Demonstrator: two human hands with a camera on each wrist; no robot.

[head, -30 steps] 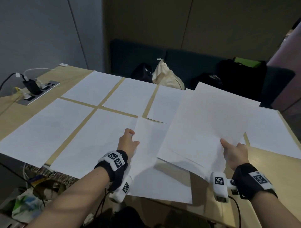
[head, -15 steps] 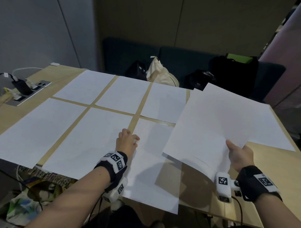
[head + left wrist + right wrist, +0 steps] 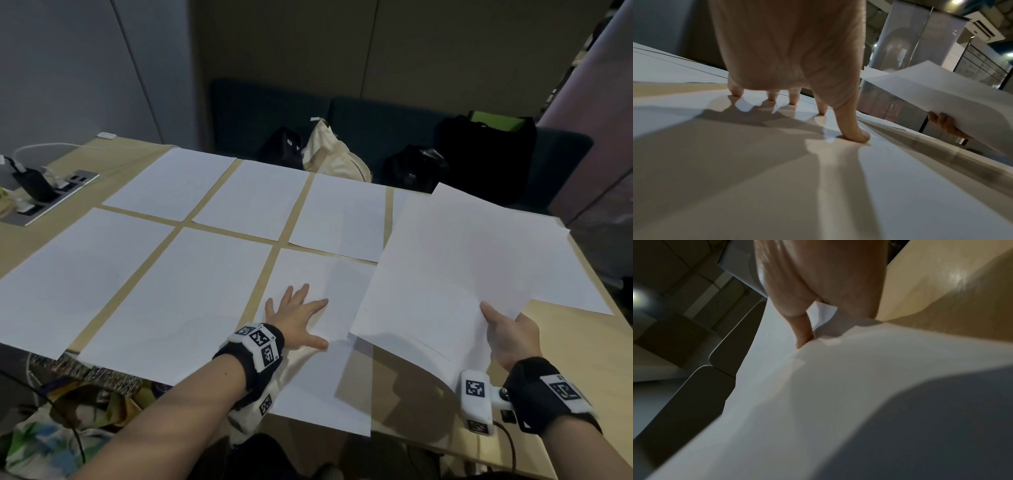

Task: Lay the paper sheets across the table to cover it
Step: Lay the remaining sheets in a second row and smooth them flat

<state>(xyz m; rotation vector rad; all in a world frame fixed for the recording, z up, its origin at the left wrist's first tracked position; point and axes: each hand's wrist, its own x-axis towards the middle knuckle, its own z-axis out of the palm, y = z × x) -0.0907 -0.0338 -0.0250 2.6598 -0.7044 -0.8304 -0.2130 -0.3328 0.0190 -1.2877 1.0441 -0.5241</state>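
Table (image 3: pixel 582 346) nearly papered, one near-right patch bare.
Laid sheets (image 3: pixel 164 291) sit in rows; my left hand (image 3: pixel 297 320), fingers spread, flattens the newest sheet (image 3: pixel 329 377) while my right hand (image 3: pixel 510 337) pinches the spare stack (image 3: pixel 462 267) aloft, ready for that gap.

Matt white paper sheets (image 3: pixel 178 298) on glossy pale wood table (image 3: pixel 579 346)
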